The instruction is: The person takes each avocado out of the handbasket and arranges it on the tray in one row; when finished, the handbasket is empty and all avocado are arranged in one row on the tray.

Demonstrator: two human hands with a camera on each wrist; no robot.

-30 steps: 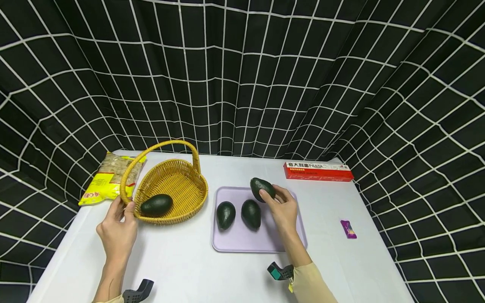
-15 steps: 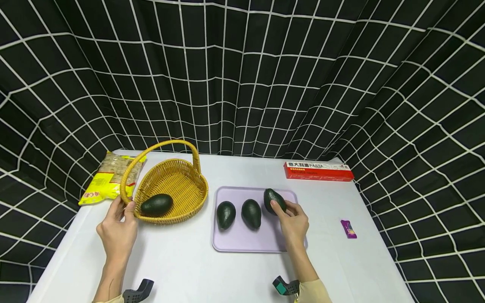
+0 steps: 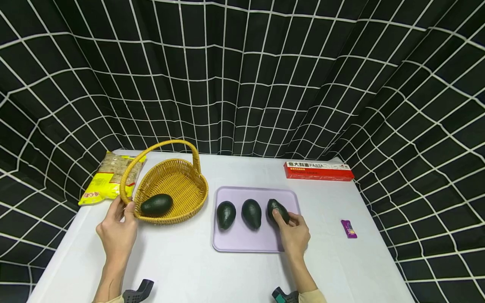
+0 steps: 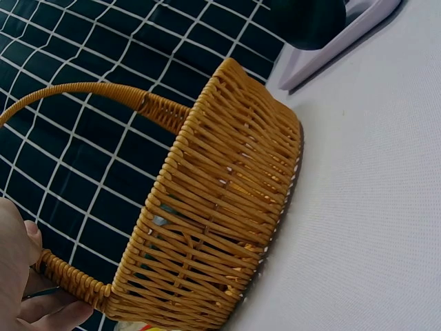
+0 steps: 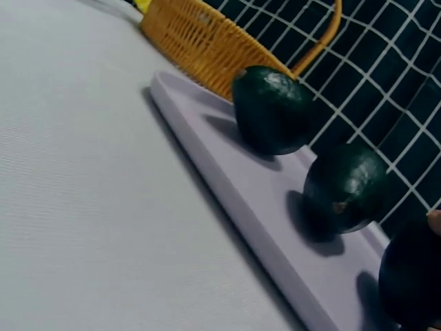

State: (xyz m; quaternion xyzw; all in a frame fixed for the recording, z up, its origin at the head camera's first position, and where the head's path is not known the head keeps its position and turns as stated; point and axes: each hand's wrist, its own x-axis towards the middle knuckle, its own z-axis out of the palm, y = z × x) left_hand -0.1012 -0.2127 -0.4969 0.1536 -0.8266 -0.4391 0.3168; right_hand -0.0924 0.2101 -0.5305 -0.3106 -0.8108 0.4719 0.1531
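My left hand [image 3: 118, 229] grips the near left base of the handle on a yellow wicker basket [image 3: 185, 189]. Inside that basket lies one dark green avocado [image 3: 157, 205]. At the right part of a lilac tray [image 3: 246, 244], my right hand [image 3: 295, 235] holds another avocado [image 3: 277, 210] between thumb and fingers, low over the tray; whether it touches the surface I cannot tell. Two more avocados, a left one [image 3: 226, 215] and a middle one [image 3: 251, 213], lie on the tray beside it. In the right wrist view the held avocado [image 5: 413, 276] is partly cut off by the frame edge.
Behind the basket at left lies a yellow food packet [image 3: 110, 179]. A red pasta box [image 3: 318, 171] lies at the back right, and a small purple packet [image 3: 348, 229] rests right of the tray. A black grid curtain [image 3: 235, 84] surrounds the white table [image 3: 182, 265].
My right hand has carried its avocado rightward and down, from above the tray's back edge to the tray's right part. The left hand and basket have stayed put.
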